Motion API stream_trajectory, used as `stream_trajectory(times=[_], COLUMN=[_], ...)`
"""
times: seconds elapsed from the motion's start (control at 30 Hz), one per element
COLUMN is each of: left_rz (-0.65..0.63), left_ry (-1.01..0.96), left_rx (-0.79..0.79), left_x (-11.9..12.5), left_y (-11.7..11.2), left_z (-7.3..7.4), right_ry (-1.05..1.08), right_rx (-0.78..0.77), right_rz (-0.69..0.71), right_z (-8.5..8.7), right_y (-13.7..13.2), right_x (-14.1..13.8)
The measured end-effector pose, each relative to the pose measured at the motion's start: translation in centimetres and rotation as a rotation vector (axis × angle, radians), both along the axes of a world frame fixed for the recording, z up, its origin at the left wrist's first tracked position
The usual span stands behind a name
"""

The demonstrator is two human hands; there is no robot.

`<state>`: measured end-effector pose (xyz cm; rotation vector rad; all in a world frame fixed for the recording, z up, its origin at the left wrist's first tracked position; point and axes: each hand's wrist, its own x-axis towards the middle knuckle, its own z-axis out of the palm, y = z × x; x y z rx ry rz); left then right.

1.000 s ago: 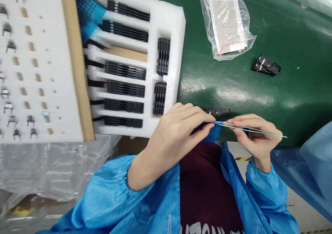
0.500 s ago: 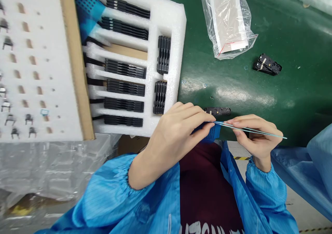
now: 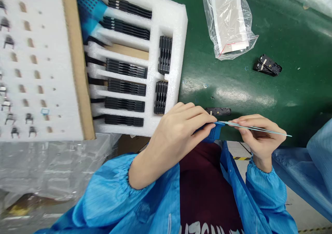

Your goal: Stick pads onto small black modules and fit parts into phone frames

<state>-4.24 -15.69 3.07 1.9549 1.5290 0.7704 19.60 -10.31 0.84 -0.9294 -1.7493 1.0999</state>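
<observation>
A green counter (image 3: 259, 95) fills the right of the view, with a white foam tray (image 3: 178, 54) at its left, holding rows of ribbed black parts (image 3: 126, 68) in its slots. Further left, a cardboard-edged white perforated board (image 3: 38, 71) carries small dark clips (image 3: 29, 118). The left hand (image 3: 173, 140) is closed around a blue perforated piece (image 3: 214, 132) just off the tray's near corner, while the right hand (image 3: 259, 137) pinches a thin pale-blue strip (image 3: 254, 127) running from that piece and out past the fingers. A small black part (image 3: 218, 111) lies just beyond the hands, so a sideways slip could knock it. An uneven pull could kink or tear the strip, and a loosened grip could drop the blue piece over the counter's near edge to the floor (image 3: 298, 199). Open green surface lies far and right, up to a clear plastic bag (image 3: 228, 23) and a pair of black parts (image 3: 267, 65); the tray corner limits room to the left.
</observation>
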Motion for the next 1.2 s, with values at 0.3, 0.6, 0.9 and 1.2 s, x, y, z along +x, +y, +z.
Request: stream_trajectory(times=[0.3,0.6,0.9,1.2], left_rz=[-0.028,-0.021,-0.015,-0.023], left_ry=[0.041,0.042,0.043,0.048], left_rx=[0.086,0.072,0.072,0.085], left_x=[0.14,0.08,0.15,0.14], left_y=[-0.09,-0.20,-0.17,-0.14], left_z=[-0.31,-0.50,-0.50,-0.44], right_ry=[-0.117,-0.156,-0.184,-0.247], right_rx=[-0.040,-0.066,-0.077,0.106], right_rz=[-0.228,-0.250,-0.246,-0.218], right_z=[-0.05,0.01,0.02,-0.27], right_y=[-0.48,-0.71,-0.72,-0.87], right_x=[-0.10,0.23,0.18,0.26])
